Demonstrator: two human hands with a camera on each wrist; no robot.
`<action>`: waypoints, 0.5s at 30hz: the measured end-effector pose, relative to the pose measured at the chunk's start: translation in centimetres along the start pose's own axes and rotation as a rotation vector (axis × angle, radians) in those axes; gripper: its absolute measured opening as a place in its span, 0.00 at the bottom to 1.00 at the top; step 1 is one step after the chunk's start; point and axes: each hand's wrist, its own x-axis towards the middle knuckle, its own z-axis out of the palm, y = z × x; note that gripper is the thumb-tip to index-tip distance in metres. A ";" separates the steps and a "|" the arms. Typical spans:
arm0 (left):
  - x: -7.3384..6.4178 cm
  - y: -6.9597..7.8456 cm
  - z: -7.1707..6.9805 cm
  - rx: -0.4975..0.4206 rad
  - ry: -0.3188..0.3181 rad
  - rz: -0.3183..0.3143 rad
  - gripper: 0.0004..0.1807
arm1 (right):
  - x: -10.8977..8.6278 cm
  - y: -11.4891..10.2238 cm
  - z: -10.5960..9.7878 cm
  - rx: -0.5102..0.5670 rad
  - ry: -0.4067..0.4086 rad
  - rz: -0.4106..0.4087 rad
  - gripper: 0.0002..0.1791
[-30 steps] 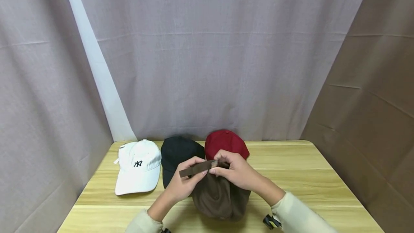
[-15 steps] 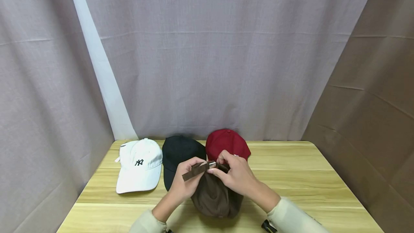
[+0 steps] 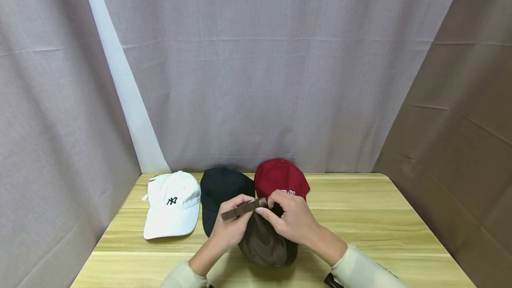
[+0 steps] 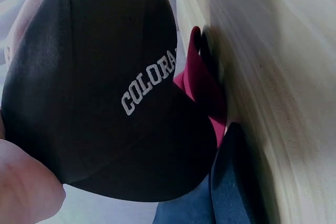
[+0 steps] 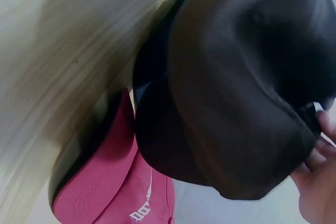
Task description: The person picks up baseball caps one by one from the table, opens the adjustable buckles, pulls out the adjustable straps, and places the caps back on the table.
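Both hands hold a brown baseball cap [image 3: 264, 243] above the front middle of the table, its back strap turned up. My left hand [image 3: 233, 223] pinches the strap [image 3: 238, 211], whose loose end sticks out to the left. With thumb and index finger, my right hand [image 3: 295, 219] grips the strap beside its metal buckle [image 3: 262, 202]. In the left wrist view the held cap [image 4: 105, 77] shows white letters reading "COLORA", the rest cut off by its curve. The right wrist view shows the crown [image 5: 236, 103] and the dark opening; the right fingertips are partly hidden there.
A white cap [image 3: 172, 203] with a black logo lies at the left of the wooden table [image 3: 360, 217]. Beside it are a black cap [image 3: 224, 186] and a red cap [image 3: 280, 177], both partly behind the hands. Grey curtains [image 3: 256, 79] hang behind.
The brown cap has swung slightly left under the hands. My right hand has dipped a little, uncovering white lettering on the red cap. Both hands keep their hold at the strap.
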 end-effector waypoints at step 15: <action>-0.6 -0.2 -0.3 -0.016 -0.084 0.070 0.05 | -0.3 0.3 -0.7 0.111 -0.222 0.099 0.12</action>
